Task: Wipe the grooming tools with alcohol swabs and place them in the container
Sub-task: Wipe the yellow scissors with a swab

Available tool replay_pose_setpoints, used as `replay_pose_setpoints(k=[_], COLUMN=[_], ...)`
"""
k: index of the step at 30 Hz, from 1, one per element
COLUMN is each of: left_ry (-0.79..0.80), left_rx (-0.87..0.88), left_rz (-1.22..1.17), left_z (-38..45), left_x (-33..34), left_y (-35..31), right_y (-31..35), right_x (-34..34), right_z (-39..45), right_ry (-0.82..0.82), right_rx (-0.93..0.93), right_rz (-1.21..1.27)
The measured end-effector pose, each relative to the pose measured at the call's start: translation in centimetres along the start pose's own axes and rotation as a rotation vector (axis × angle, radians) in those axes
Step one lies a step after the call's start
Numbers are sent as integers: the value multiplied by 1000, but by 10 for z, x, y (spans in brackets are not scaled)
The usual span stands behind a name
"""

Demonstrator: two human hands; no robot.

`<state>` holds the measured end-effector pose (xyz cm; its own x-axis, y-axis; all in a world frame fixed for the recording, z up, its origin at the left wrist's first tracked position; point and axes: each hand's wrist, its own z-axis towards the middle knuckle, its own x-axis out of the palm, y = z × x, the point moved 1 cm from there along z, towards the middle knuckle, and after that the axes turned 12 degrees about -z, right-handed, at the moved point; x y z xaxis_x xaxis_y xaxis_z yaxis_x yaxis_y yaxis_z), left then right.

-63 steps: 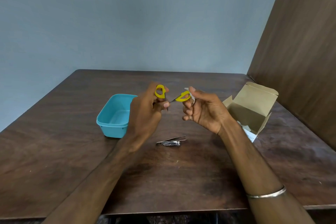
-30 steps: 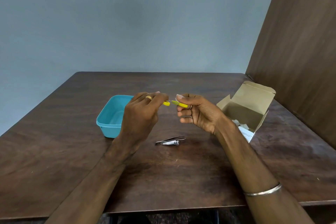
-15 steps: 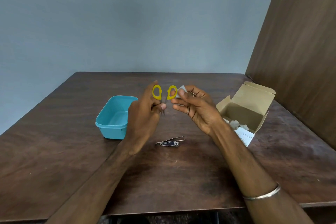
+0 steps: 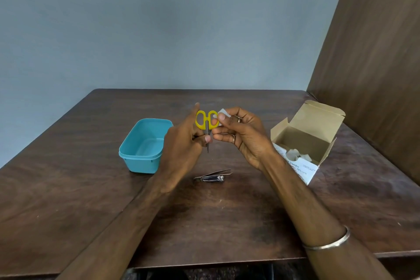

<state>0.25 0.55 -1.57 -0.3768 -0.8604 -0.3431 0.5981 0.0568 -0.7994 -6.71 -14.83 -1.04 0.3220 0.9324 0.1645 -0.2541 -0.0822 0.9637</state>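
Yellow-handled scissors pinched upright by our left hand; right hand pinches swab against the handle. Wiping underway. Next, container at 9 o'clock.

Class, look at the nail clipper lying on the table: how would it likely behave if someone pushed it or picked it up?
The nail clipper looks like shiny metal, so it is probably stiff and may be slippery to pinch. It lies low and flat on the table, so a push would likely slide it, not roll or tip it. Its lever stands slightly raised and might flap when lifted.
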Motion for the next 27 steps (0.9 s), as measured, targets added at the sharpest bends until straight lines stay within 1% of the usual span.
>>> replay_pose_setpoints(k=[3, 6, 8, 10, 12, 14, 18, 21, 23, 27], left_ry=[-11, -67, -90, -99, -113, -130, -140, -127, -82, 58], left_rx=[-2, -13, -53, -101, -144, -147, -122, -153, -213, -405], left_rz=[-27, -69, -113, -225, -322, -325, -236, -75, 63, 281], left_z=[0, 0, 2, 4, 7, 12, 29, 40, 45, 48], left_x=[-1, -3, -5, -8, -13, -22, -50, -73, -85, -96], left_y=[-2, -6, -9, -10, -11, -14, -17, -12, -3, 16], right_y=[-1, -4, -8, -16, -24, -29, -32, -33, -33, -33], right_x=[-1, -2, -4, -6, -5, -4, -5, -6, -6, -5], right_z=[1, 2, 3, 6, 7, 7, 6, 6, 6, 6], right_ry=[-3, -67, -147, -225, -263, -269, -277, -274, -274, -258], right_rx=[-1, -26, -55, -70, -85, -124, -156, -161, -170, -175], right_rz=[-3, -46, -188, -393, -565, -694, -822, -916, -964, -1008])
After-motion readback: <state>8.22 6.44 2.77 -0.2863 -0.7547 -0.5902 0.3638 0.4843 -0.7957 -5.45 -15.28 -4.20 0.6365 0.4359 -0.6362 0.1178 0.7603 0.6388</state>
